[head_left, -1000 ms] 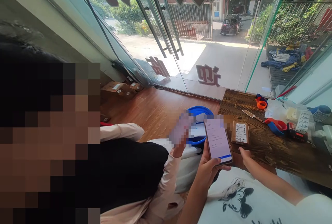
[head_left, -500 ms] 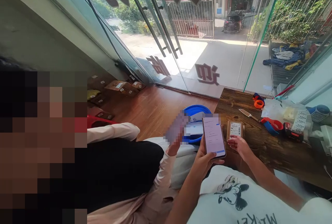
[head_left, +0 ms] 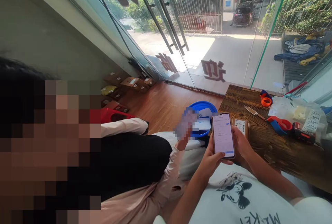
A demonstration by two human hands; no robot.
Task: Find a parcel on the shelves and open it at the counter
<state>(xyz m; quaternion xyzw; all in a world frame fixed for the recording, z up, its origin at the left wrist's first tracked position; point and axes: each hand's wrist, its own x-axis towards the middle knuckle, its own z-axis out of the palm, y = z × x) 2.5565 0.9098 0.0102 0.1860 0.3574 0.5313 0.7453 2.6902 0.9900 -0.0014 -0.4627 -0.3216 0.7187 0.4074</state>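
A smartphone (head_left: pixel 223 135) with a lit, mostly white screen is held upright in front of me. My left hand (head_left: pixel 214 156) is wrapped round its lower left side, with the thumb over the bottom of the screen. At the phone's right edge, my right hand (head_left: pixel 242 144) is closed against its side, its fingers partly hidden behind it. Just beyond that hand, a small brown cardboard box (head_left: pixel 240 126) with a white printed label lies on the wooden table, partly covered by the phone and the hand.
A knife (head_left: pixel 255 113), orange tape (head_left: pixel 266 101), a red-and-blue tape dispenser (head_left: pixel 280 124) and a label roll (head_left: pixel 312 122) lie on the table (head_left: pixel 280 154). Left of me sits another person holding a blurred object. A blue bin (head_left: pixel 193 106) stands before glass doors; cartons (head_left: pixel 135 83) line the wall.
My right hand has moved left from beside the box to the phone's right edge. The view has shifted slightly, and the phone stays in my left hand.
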